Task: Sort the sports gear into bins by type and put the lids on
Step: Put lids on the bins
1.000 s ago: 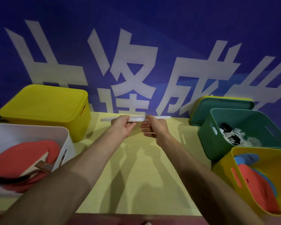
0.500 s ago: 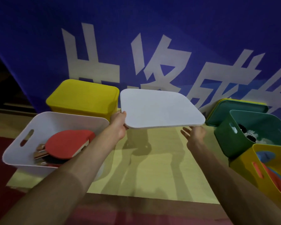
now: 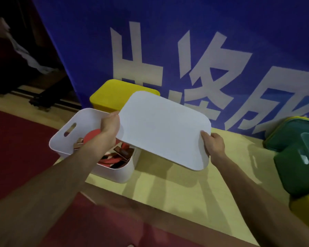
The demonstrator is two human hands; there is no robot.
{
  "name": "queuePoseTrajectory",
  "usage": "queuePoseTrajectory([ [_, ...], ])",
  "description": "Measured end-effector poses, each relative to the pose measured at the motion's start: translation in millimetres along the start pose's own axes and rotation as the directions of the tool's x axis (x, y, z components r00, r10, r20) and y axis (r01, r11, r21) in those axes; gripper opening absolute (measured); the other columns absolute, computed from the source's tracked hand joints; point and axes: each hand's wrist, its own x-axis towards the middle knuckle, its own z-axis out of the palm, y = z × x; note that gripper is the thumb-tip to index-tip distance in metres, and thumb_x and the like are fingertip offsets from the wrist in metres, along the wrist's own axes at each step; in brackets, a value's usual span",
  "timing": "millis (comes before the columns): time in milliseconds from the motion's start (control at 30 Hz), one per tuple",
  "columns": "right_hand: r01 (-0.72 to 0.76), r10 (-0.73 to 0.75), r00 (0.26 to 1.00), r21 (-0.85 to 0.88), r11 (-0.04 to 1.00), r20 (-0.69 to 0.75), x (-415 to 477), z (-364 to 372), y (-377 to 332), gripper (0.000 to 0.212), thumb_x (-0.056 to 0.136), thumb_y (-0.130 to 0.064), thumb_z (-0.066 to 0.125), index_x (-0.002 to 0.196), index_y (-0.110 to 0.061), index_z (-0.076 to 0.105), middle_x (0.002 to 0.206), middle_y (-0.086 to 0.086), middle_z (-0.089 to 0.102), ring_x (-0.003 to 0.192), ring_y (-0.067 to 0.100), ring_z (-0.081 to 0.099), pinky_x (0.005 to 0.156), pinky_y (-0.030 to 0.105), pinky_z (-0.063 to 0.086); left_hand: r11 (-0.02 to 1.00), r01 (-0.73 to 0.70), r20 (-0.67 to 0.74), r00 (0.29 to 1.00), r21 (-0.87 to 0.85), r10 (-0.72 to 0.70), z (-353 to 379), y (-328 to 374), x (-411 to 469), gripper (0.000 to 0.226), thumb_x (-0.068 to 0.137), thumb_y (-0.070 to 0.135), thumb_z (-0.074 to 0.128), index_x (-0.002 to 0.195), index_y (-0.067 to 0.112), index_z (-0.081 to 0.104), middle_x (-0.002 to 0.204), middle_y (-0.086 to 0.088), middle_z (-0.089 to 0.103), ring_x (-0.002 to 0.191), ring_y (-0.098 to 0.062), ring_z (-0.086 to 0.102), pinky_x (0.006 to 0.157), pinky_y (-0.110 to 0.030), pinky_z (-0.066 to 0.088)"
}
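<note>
blue banner (image 3: 257,24), yellow surface (image 3: 168,193), red carpet (image 3: 16,148)

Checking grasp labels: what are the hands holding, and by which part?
The white lid, held by opposite short edges: left hand on its left edge, right hand on its right edge.

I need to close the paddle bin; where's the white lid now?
Head view, centre: the white lid is held up between the left hand and right hand, partly over the white bin, in front of the yellow bin.
</note>
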Motion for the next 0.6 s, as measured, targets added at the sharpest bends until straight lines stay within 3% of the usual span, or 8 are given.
queuePoseTrajectory([
  [133, 0.045, -0.046, 0.995, 0.010, 0.999, 0.091, -19, 40, -2, 0.046, 0.090, -0.039, 0.056, 0.119, -0.004, 0.060, 0.116, 0.015, 0.064, 0.100, 0.033, 0.059, 0.082, 0.038, 0.047, 0.999, 0.017, -0.169, 0.986, 0.041, -0.009, -39, -16, -1, 0.040, 0.082, 0.022, 0.045, 0.116, 0.012, 0.062, 0.116, -0.014, 0.064, 0.103, -0.034, 0.059, 0.092, -0.041, 0.048],
  [200, 0.063, -0.070, 0.987, 0.056, 0.996, 0.148, -30, 59, -5, 0.043, 0.089, -0.030, 0.056, 0.125, -0.007, 0.056, 0.119, 0.012, 0.062, 0.101, 0.031, 0.058, 0.082, 0.037, 0.046, 0.995, 0.036, -0.168, 0.986, 0.093, -0.020, -58, -24, 0, 0.032, 0.085, 0.019, 0.045, 0.111, 0.008, 0.062, 0.109, -0.014, 0.064, 0.097, -0.033, 0.057, 0.088, -0.040, 0.047],
  [267, 0.056, -0.074, 0.978, 0.097, 0.994, 0.195, -43, 74, -11, 0.053, 0.088, -0.022, 0.053, 0.139, -0.013, 0.042, 0.122, 0.005, 0.056, 0.105, 0.030, 0.055, 0.087, 0.040, 0.046, 0.989, 0.034, -0.158, 0.987, 0.141, -0.011, -76, -29, 2, 0.025, 0.089, 0.017, 0.045, 0.108, 0.008, 0.059, 0.104, -0.013, 0.062, 0.094, -0.030, 0.055, 0.081, -0.036, 0.044],
  [400, 0.053, -0.094, 0.962, 0.165, 0.985, 0.257, -65, 105, -20, 0.057, 0.088, -0.013, 0.050, 0.142, -0.019, 0.032, 0.127, 0.006, 0.051, 0.109, 0.031, 0.054, 0.093, 0.047, 0.047, 0.981, -0.017, -0.154, 0.987, 0.194, 0.048, -112, -44, 22, 0.036, 0.091, 0.023, 0.051, 0.124, 0.011, 0.057, 0.115, -0.008, 0.061, 0.098, -0.027, 0.054, 0.087, -0.036, 0.043],
  [600, 0.095, -0.133, 0.967, 0.175, 0.980, 0.217, -105, 164, -29, 0.062, 0.087, -0.012, 0.052, 0.144, -0.022, 0.030, 0.134, 0.004, 0.049, 0.113, 0.027, 0.051, 0.097, 0.047, 0.045, 0.975, -0.047, -0.139, 0.987, 0.218, 0.078, -165, -59, 62, 0.037, 0.090, 0.031, 0.054, 0.124, 0.018, 0.059, 0.125, -0.008, 0.057, 0.109, -0.029, 0.056, 0.091, -0.038, 0.046],
])
